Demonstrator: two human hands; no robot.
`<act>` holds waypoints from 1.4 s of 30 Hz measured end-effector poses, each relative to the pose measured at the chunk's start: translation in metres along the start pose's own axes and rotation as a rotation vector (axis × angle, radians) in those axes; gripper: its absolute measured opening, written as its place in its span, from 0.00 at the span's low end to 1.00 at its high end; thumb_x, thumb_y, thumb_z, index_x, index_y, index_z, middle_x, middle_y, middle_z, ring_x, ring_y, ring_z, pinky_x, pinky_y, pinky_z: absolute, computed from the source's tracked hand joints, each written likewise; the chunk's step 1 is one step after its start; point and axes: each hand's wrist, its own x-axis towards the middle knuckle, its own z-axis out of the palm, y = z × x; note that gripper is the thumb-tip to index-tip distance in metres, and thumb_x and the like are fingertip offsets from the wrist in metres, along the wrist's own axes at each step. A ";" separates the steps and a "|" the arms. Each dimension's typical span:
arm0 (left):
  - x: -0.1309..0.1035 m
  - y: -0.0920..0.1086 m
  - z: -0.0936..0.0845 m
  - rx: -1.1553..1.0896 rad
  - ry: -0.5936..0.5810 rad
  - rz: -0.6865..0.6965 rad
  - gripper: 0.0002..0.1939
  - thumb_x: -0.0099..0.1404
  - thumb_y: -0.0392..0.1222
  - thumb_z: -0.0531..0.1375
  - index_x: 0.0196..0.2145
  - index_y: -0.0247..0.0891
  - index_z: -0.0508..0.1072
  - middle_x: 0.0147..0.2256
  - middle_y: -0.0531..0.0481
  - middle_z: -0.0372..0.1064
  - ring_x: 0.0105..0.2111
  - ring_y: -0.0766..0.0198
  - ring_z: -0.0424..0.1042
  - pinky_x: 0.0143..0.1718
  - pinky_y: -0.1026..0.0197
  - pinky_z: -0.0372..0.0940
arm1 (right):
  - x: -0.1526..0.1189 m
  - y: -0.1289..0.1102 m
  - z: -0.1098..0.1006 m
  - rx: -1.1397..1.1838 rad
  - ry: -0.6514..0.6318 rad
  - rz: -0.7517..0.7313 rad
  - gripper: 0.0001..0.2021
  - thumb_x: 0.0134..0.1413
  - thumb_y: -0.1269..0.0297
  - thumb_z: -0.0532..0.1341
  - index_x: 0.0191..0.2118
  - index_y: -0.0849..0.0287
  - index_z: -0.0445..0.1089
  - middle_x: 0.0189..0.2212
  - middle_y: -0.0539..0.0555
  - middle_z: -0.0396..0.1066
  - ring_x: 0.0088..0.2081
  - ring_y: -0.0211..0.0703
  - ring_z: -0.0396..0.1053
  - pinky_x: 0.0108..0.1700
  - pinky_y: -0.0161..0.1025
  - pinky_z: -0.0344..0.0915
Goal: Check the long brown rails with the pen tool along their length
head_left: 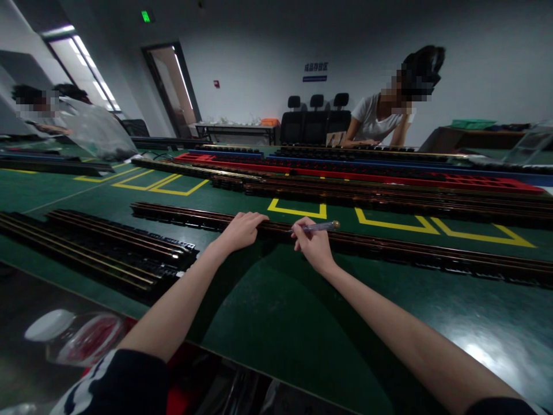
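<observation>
As a person in a white shirt bent over the far side of a long green table, two bare hands worked at a long dark strip lined with copper-coloured bars, which ran across the middle of the tabletop. The left hand rested on the strip with its fingers partly curled and one reaching along it; whether they gripped it could not be told. The right hand grasped a slim pen-like tool, its tip pointed down at the strip just beside the left hand. Near the left forearm, two groups of similar strips lay side by side, their closer ends crowding the space next to that arm. Beyond the hands, yellow corner marks showed on the tabletop, and further back more strips lay in rows in front of a long red tray. A cloudy plastic bag stood at the far left, while a clear jar with a white lid sat below the table's near edge. Black chairs and an orange box on a side table were visible near the wall.
</observation>
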 end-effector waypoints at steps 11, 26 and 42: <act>0.000 0.001 -0.003 -0.008 -0.023 -0.007 0.25 0.57 0.27 0.46 0.52 0.36 0.65 0.48 0.43 0.69 0.49 0.56 0.67 0.50 0.52 0.59 | -0.001 -0.001 -0.001 -0.021 0.015 -0.022 0.10 0.58 0.60 0.55 0.28 0.59 0.63 0.22 0.49 0.67 0.17 0.33 0.65 0.19 0.31 0.59; 0.000 0.000 0.000 -0.014 -0.002 0.003 0.25 0.56 0.27 0.46 0.51 0.37 0.65 0.47 0.44 0.70 0.49 0.57 0.67 0.51 0.53 0.58 | 0.000 -0.001 -0.001 -0.011 0.015 -0.001 0.11 0.57 0.59 0.55 0.27 0.58 0.62 0.22 0.48 0.66 0.16 0.32 0.64 0.17 0.30 0.57; 0.000 0.000 0.000 -0.017 -0.010 -0.005 0.25 0.57 0.28 0.46 0.51 0.38 0.65 0.48 0.44 0.69 0.49 0.57 0.67 0.50 0.53 0.58 | 0.000 0.000 -0.001 -0.004 -0.016 0.000 0.11 0.57 0.58 0.55 0.27 0.58 0.61 0.22 0.48 0.66 0.17 0.33 0.65 0.19 0.30 0.59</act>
